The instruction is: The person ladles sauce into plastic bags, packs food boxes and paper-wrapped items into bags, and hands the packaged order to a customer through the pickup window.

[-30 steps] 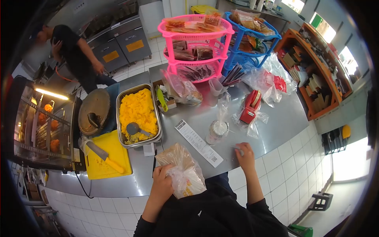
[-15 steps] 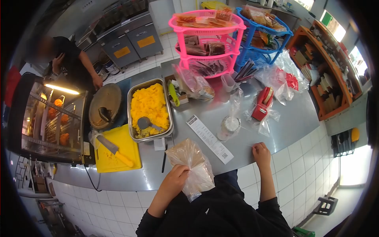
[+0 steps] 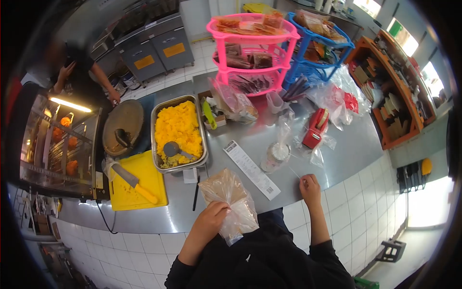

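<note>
Nearest, just short of the receipt and leftward, the left hand has its grip clamped on the gathered plastic of a clear bag with a brown packet inside; over the last second those fingers have come onto the gather, so the bag looks held closed. Right of the receipt, at the edge of the surface, the right hand has its grip pinched together, seemingly on a thin strip. Just right of the receipt stands a cup inside clear plastic, its contents hard to tell. Left of the receipt, a metal tray holds yellow food with a scoop in it, and beyond the receipt a pink rack carries packets on its tiers
</note>
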Action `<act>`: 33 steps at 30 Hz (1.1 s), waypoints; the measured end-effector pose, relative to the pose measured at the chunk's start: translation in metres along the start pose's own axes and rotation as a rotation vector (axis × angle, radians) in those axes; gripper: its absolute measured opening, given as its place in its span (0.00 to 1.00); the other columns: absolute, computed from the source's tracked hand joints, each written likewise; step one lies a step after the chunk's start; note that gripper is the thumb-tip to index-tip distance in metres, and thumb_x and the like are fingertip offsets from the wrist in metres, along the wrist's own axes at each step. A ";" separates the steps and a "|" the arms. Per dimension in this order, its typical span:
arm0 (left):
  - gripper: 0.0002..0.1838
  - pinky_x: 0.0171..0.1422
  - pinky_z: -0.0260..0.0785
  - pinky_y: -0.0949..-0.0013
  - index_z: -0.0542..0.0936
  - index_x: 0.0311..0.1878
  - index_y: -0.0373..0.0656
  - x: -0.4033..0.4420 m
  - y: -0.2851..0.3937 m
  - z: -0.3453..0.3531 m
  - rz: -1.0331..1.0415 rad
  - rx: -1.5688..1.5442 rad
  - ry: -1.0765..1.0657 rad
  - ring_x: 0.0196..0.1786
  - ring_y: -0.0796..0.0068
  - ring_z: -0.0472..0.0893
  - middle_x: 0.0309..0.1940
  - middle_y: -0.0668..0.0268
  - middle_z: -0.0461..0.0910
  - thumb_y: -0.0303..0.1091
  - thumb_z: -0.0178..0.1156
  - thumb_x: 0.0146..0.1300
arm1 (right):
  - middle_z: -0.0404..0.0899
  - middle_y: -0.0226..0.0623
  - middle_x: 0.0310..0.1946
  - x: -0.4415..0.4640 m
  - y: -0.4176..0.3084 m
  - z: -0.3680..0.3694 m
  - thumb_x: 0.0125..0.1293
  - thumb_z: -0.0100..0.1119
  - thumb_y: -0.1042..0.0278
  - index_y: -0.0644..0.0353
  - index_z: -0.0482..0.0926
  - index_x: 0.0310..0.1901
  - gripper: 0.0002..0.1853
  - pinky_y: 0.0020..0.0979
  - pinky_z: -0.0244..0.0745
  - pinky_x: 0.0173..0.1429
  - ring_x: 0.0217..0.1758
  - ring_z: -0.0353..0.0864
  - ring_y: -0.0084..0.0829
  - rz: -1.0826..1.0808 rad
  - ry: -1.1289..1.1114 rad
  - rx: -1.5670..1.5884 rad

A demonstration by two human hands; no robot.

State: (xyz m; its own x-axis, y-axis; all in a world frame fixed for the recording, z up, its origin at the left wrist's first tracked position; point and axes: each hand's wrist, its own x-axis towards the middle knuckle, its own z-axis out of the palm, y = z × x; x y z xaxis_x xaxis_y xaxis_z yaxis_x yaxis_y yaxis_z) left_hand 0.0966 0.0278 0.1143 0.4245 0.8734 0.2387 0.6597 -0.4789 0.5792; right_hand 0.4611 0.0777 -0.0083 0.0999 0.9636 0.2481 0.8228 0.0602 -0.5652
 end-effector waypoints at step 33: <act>0.09 0.45 0.74 0.74 0.82 0.38 0.35 0.003 -0.034 -0.002 -0.728 -1.128 0.066 0.38 0.79 0.81 0.34 0.64 0.84 0.25 0.68 0.54 | 0.75 0.23 0.39 -0.020 -0.223 0.030 0.49 0.58 0.70 0.51 0.80 0.46 0.18 0.26 0.71 0.39 0.39 0.78 0.23 -1.032 -0.255 0.251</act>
State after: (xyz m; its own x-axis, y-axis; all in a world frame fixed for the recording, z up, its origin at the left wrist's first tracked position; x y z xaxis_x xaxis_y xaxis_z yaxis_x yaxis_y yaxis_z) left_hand 0.0746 0.0469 0.0969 0.1471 0.9143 -0.3774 -0.1600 0.3985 0.9031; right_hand 0.2591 0.0527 0.0893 -0.7152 0.4426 0.5410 0.3034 0.8938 -0.3301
